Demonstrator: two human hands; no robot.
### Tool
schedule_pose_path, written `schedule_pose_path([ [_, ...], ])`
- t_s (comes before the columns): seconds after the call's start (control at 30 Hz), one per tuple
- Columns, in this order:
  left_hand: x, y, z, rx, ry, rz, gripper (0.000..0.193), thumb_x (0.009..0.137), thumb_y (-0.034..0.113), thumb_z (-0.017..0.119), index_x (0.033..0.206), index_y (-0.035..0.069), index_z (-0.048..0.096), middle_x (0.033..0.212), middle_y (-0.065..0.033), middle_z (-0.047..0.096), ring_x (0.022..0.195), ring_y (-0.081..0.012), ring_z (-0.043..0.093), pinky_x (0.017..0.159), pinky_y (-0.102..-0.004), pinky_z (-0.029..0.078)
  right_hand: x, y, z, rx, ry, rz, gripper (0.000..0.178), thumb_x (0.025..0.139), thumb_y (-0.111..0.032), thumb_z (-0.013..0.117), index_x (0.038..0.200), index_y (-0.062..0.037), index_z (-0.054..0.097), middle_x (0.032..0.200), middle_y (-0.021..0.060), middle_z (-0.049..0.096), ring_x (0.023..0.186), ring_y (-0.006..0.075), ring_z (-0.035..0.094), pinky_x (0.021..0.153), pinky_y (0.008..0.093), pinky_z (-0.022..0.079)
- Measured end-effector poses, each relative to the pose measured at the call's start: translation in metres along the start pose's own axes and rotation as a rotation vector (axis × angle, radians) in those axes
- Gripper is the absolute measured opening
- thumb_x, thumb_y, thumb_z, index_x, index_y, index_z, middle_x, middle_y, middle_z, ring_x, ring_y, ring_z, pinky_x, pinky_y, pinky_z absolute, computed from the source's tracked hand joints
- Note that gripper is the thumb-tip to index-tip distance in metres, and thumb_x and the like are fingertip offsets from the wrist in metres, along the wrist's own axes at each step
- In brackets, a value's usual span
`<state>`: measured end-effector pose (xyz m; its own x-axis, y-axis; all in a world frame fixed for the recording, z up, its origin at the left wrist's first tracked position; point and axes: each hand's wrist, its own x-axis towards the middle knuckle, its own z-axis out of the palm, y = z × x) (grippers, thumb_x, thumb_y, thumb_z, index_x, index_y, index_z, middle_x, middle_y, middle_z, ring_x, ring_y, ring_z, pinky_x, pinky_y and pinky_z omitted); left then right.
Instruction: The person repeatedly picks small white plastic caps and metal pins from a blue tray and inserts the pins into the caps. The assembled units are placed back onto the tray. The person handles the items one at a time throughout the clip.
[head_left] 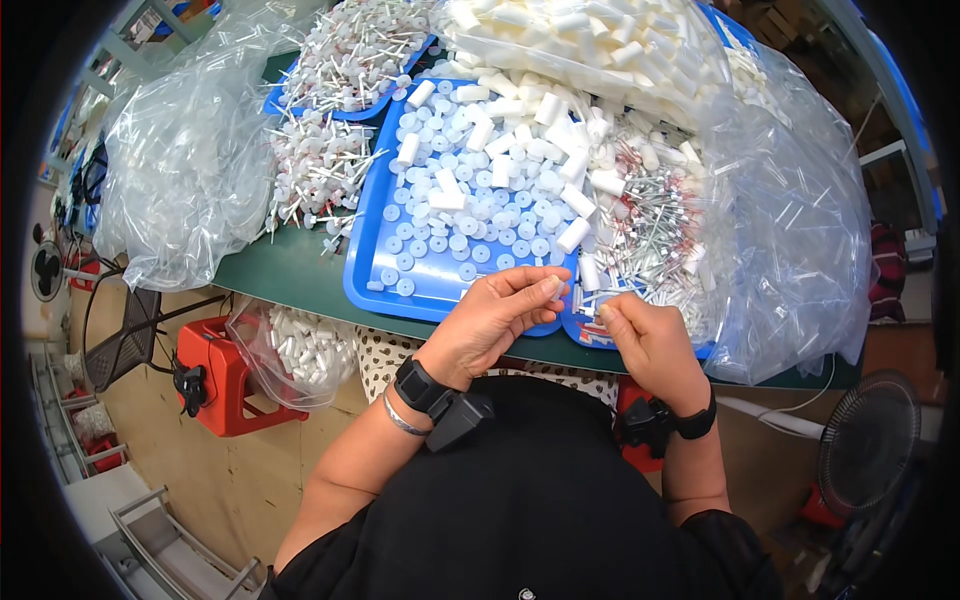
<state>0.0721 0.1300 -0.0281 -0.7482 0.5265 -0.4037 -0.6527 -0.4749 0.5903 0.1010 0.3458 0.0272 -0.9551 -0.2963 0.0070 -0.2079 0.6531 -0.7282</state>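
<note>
Above the front edge of a blue tray (354, 265), my left hand (490, 318) is closed, thumb and forefinger pinched together. To its right, my right hand (650, 345) is also closed in a pinch, in front of a second blue tray (590, 330). The two hands are apart. Whatever their fingertips hold is too small or hidden to make out. Translucent round discs with centre holes (458, 242) lie in the left tray, with white cylinders (447, 200) scattered over them. Thin metal pins with reddish bits (655, 215) are heaped beyond my right hand.
Big clear plastic bags (185, 180) flank the green table (270, 270). A full bag of white cylinders (600, 50) rests at the back. Pins with discs attached (350, 50) pile up at far left. A red stool (215, 375) and a fan (868, 440) stand below.
</note>
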Motion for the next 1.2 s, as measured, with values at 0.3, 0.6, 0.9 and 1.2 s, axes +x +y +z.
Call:
schedule_pose_path([
  [0.3,0.001,-0.001,-0.002,0.023,-0.021,-0.004,0.033,0.093,0.019,0.066,0.12,0.0,0.062,0.103,-0.0053,0.066,0.09,-0.0096,0.061,0.082,-0.0226,0.051,-0.003,0.006,0.005,0.298,-0.028,0.175,0.015,0.092,-0.015,0.064,0.093,-0.0002,0.065,0.061,0.01,0.061,0.051,0.0136,0.057,0.051,0.0267,0.043],
  [0.6,0.002,-0.009,0.003,-0.057,-0.046,-0.021,0.032,0.094,0.016,0.065,0.121,-0.001,0.061,0.101,-0.0065,0.066,0.091,-0.0099,0.062,0.083,-0.023,0.053,0.002,-0.003,0.009,0.103,0.064,0.043,0.014,0.09,-0.015,0.067,0.089,-0.0016,0.065,0.063,0.0095,0.063,0.053,0.0189,0.062,0.05,0.0289,0.045],
  [0.9,0.007,-0.021,0.003,-0.16,-0.084,-0.092,0.031,0.096,0.021,0.062,0.119,0.001,0.061,0.087,-0.0006,0.062,0.077,-0.0089,0.059,0.071,-0.0224,0.052,0.006,0.001,0.034,-0.255,0.317,-0.306,0.005,0.086,-0.006,0.065,0.087,-0.0014,0.062,0.067,0.0086,0.062,0.056,0.0275,0.059,0.053,0.0372,0.043],
  [1.2,0.008,-0.023,0.014,-0.16,-0.046,-0.085,0.034,0.098,0.025,0.058,0.121,0.0,0.059,0.083,-0.0002,0.061,0.074,-0.0082,0.056,0.068,-0.0219,0.05,0.005,0.005,0.035,-0.246,0.332,-0.294,0.007,0.085,-0.006,0.066,0.09,-0.0015,0.063,0.07,0.01,0.063,0.057,0.0275,0.059,0.054,0.0375,0.043],
])
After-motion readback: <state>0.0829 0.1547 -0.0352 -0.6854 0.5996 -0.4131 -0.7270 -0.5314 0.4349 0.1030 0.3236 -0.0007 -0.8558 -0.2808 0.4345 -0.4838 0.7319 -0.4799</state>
